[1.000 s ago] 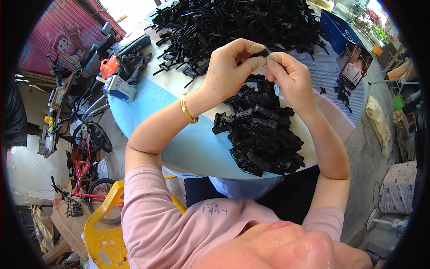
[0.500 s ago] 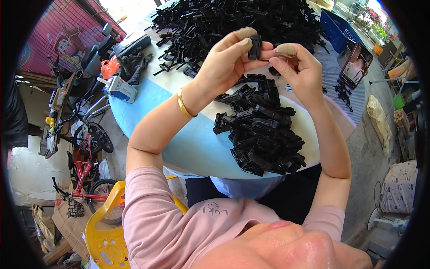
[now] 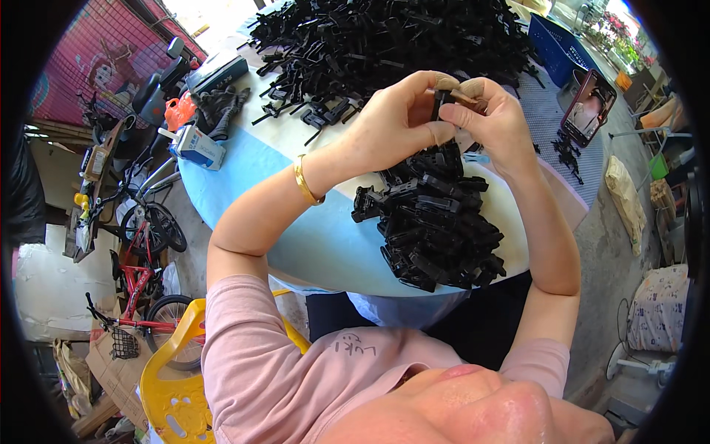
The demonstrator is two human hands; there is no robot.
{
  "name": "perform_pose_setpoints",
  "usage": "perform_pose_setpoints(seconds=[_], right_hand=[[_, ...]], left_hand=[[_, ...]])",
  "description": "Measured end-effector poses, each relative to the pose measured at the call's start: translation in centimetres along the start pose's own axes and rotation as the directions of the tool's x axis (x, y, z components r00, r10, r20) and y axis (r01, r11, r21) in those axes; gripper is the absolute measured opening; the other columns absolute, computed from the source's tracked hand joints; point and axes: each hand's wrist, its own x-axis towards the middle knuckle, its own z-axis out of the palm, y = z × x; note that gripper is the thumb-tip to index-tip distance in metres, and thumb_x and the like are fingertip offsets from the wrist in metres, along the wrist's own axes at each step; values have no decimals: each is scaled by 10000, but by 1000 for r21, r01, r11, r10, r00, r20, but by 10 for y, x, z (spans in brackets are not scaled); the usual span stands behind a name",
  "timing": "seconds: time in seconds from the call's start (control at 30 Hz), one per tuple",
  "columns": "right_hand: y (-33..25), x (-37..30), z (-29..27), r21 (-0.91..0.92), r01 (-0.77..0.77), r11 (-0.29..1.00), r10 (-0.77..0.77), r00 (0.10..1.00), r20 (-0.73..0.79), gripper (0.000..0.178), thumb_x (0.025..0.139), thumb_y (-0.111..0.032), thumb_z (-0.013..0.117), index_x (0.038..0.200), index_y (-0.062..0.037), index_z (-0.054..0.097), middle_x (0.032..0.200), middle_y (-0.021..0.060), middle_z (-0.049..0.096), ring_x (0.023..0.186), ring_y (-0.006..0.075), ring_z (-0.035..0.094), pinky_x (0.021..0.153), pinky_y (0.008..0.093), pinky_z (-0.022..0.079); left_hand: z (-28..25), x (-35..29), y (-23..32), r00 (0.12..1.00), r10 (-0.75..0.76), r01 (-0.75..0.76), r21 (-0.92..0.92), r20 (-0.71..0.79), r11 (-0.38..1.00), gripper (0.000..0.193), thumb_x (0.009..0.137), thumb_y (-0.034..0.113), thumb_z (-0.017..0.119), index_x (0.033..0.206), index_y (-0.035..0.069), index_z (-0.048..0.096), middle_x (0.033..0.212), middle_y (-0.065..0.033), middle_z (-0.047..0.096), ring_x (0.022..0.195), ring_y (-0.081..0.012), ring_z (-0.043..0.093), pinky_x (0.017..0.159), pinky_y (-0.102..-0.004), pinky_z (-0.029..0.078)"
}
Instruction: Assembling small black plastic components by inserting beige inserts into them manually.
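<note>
Above the table, my left hand [image 3: 403, 115] is closed on a small black plastic part [image 3: 441, 107], gripping it between thumb and fingers. My right hand [image 3: 497, 122] is closed at the same part, its thumb and forefinger pinching at the side; fingers hide most of the part. Beige coverings wrap several fingertips, and a gold bangle circles my left wrist. Just below both hands lies a heap of black plastic parts [image 3: 440, 218], stacked close to the near table edge. Beyond the hands spreads a much larger pile of loose black pieces [image 3: 392, 52].
A round table [image 3: 303, 244] with a pale blue and white cover carries everything. On its left sit a small blue-and-white carton [image 3: 198, 146] and dark gloves [image 3: 220, 111]. To the right stand a phone [image 3: 589, 109] and a blue basket [image 3: 555, 48]. A yellow chair [image 3: 174, 377] is at lower left.
The black part has turned from facing outward to upright between both hands. My left hand has rotated and moved right, closing in against my right hand.
</note>
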Motion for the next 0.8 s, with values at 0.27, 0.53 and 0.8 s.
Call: perform_pose_setpoints(seconds=[0.27, 0.53, 0.8], right_hand=[[-2, 0, -2, 223, -171, 960, 140, 979, 146, 184, 886, -140, 517, 980, 0, 590, 678, -7, 523, 491, -13, 337, 419, 130, 235], [-11, -7, 8, -27, -97, 995, 98, 994, 56, 193, 876, -119, 522, 1012, -2, 595, 629, -20, 495, 471, -13, 325, 414, 132, 219], [-10, 8, -13, -94, -87, 992, 96, 991, 93, 197, 854, -157, 560, 976, -9, 608, 640, -32, 505, 510, 9, 377, 444, 157, 277]], left_hand=[[-3, 5, -7, 977, 63, -94, -145, -206, 985, 267, 802, 8, 578, 1042, 4, 461, 818, -38, 580, 739, -62, 553, 652, -200, 460], [2, 4, -15, 931, 211, -216, 17, -299, 976, 203, 789, 3, 588, 966, -1, 490, 766, -37, 592, 653, -53, 538, 601, -205, 455], [1, 1, -9, 952, 214, -161, 237, -217, 958, 218, 840, -37, 504, 1052, -11, 461, 1016, -107, 578, 924, -118, 564, 805, -234, 463]])
